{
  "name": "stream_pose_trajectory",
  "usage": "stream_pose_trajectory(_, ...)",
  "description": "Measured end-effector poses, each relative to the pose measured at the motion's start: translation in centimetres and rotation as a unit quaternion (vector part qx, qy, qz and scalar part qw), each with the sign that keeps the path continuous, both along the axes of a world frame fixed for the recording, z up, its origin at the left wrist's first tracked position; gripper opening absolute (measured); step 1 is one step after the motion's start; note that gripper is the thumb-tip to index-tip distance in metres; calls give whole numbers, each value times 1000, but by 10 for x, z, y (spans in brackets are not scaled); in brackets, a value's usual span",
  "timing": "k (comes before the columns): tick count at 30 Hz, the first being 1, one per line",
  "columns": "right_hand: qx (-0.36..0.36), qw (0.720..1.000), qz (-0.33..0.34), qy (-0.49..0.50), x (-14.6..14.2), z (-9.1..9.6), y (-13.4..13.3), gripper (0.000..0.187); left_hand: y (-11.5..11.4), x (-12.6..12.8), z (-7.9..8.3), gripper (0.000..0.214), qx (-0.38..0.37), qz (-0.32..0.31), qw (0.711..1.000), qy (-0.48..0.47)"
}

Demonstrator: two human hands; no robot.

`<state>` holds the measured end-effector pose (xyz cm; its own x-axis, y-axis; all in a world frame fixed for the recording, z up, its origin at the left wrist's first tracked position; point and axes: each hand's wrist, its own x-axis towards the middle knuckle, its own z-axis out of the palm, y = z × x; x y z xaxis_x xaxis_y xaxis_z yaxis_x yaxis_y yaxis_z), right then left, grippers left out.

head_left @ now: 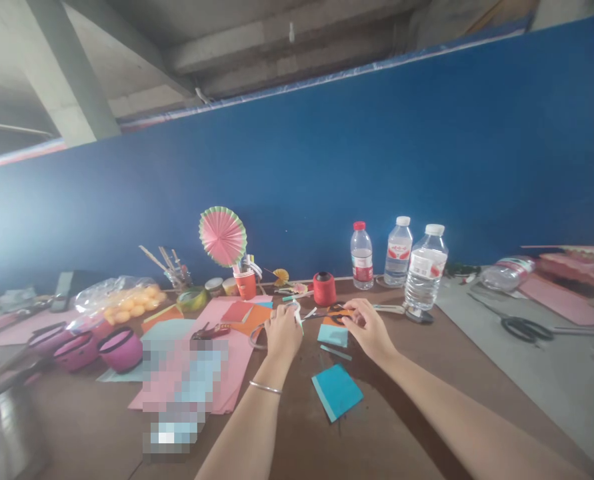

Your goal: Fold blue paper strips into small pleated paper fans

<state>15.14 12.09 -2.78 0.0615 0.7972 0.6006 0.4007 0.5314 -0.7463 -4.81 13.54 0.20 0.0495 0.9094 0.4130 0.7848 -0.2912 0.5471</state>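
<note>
My left hand (283,331) is closed around a thin white strip near the middle of the brown table (401,400). My right hand (369,325) is curled over orange-handled scissors (337,310) that lie on an orange paper scrap. Between the hands lies a small teal paper piece (333,335) with a thin teal strip below it. A folded teal paper (337,391) lies nearer to me. A red thread spool (324,289) stands just behind the hands.
Three water bottles (425,269) stand at the back right. Pink sheets (227,360), a pink paper fan in an orange cup (223,237), purple baskets (121,347) and a bag of yellow balls (127,303) fill the left. Black scissors (524,327) lie on a grey mat.
</note>
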Motion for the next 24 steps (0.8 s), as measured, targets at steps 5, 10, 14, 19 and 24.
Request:
stream_pose_trajectory(5,-58,992,78,83,-2,-4,3,25,-13,25,3,9,8,-135,990,-45)
stream_pose_trajectory(10,-107,958,210,164,-7,-2,-1,25,-17,46,-12,22,11,-142,978,-150)
stream_pose_trajectory(14,-132,951,242,142,-10,2,-6,24,-14,43,-13,16,10,-142,971,-191)
stream_pose_trajectory(19,-141,953,216,158,-15,2,-7,23,-16,40,-6,13,35,-113,971,-209)
stream_pose_trajectory(24,-213,908,162,323,-17,2,-5,25,-18,39,-4,18,69,-63,969,-228)
